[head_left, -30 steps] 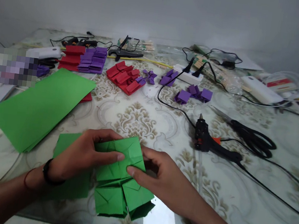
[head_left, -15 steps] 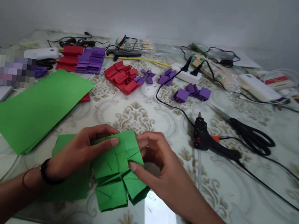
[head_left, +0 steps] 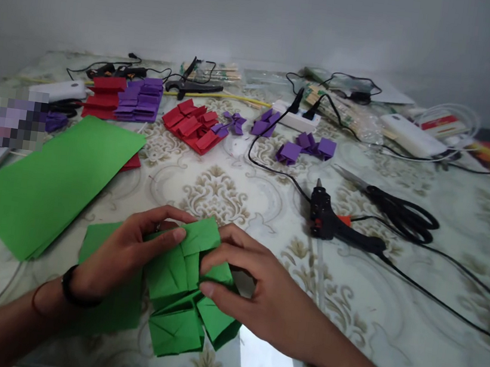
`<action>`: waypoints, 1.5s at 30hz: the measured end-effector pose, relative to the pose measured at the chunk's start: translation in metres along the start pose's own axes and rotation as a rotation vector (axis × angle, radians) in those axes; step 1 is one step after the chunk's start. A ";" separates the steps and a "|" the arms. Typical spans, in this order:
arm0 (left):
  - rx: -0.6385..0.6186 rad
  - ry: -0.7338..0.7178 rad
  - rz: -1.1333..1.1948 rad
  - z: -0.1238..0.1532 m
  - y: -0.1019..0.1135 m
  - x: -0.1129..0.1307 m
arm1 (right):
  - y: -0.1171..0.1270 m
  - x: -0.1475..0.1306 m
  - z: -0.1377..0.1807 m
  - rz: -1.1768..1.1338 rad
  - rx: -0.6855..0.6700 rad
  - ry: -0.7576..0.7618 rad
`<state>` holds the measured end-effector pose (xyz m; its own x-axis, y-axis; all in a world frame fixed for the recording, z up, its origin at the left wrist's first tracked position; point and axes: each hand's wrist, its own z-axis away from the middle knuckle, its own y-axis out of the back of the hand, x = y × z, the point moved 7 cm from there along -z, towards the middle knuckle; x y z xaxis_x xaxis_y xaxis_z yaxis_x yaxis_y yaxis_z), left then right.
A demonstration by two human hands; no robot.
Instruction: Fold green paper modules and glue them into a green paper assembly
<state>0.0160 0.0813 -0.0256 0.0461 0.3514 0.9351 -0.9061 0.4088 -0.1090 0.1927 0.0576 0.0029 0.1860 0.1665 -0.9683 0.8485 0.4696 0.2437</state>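
Observation:
A creased green folded paper [head_left: 172, 273], with flaps opened along its folds, is held just above the table's front. My left hand [head_left: 130, 249] pinches its upper left side, thumb on top and fingers behind. On the right side, my right hand [head_left: 254, 281] grips a flap, with its index finger and thumb at the paper's middle crease. Under my left wrist lies a flat green sheet [head_left: 120, 305]. A stack of green sheets [head_left: 55, 182] rests on the left.
Red folded pieces [head_left: 193, 125] and purple folded pieces [head_left: 287, 152] lie farther back. A glue gun [head_left: 343, 226] with its cord and black-handled scissors [head_left: 399, 213] are on the right. Behind them stand a white power strip [head_left: 296, 117] and a black clamp [head_left: 194, 86].
My right index finger has moved from behind the paper to its front, beside the thumb at the flap. The view has shifted slightly, so the table things sit farther left.

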 end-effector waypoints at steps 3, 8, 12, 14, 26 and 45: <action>-0.001 0.000 0.021 0.000 0.000 -0.001 | 0.000 -0.001 0.001 0.009 -0.010 0.001; 0.016 0.012 0.012 0.001 0.001 0.000 | 0.001 0.000 -0.001 0.003 0.017 -0.013; 0.029 0.016 -0.055 0.001 0.001 0.002 | 0.003 0.000 0.000 0.047 0.102 -0.002; 0.047 -0.004 -0.138 0.000 0.002 0.005 | 0.003 0.002 0.002 0.056 0.146 -0.004; 0.150 -0.092 -0.484 0.004 -0.001 0.021 | -0.004 0.016 0.006 -0.207 0.224 -0.175; 0.138 -0.096 -0.347 0.005 0.000 0.021 | 0.003 0.013 0.005 -0.210 0.229 -0.139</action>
<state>0.0152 0.0844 -0.0048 0.3261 0.1287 0.9365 -0.8922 0.3695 0.2598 0.2005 0.0567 -0.0093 0.0476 -0.0401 -0.9981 0.9618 0.2715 0.0349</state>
